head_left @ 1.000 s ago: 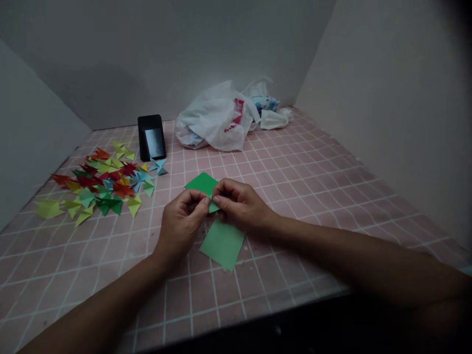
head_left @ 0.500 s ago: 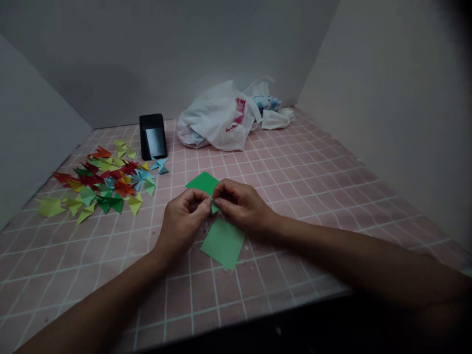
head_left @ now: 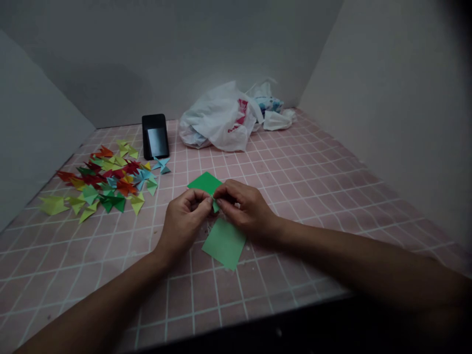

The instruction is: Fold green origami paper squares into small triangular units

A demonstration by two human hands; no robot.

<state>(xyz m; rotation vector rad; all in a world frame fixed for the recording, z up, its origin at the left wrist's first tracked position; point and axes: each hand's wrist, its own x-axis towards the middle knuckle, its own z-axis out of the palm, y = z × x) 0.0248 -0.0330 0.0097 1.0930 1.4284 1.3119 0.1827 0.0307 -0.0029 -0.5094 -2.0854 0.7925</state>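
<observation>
My left hand [head_left: 187, 216] and my right hand [head_left: 246, 209] meet over the middle of the table, both closed in a pinch. Between their thumbs and forefingers is a small folded piece of green paper [head_left: 216, 206], mostly covered by the fingers. Just beyond the hands lies a bright green paper square [head_left: 205, 182], its near part hidden behind them. A paler green paper square [head_left: 224, 244] rests flat on the table below the fingers, its upper edge partly under my right hand.
Left of the hands spreads a cluster of folded paper pieces [head_left: 110, 200] in several colours. Behind it a black phone-like device [head_left: 156, 137] leans upright. White plastic bags [head_left: 217, 118] sit at the back. A pink checked cloth [head_left: 313, 196] covers the table, with walls around it.
The whole view has shifted slightly, so everything appears a little further right. Both hands keep their pinch on the small green paper, with hardly any finger movement.
</observation>
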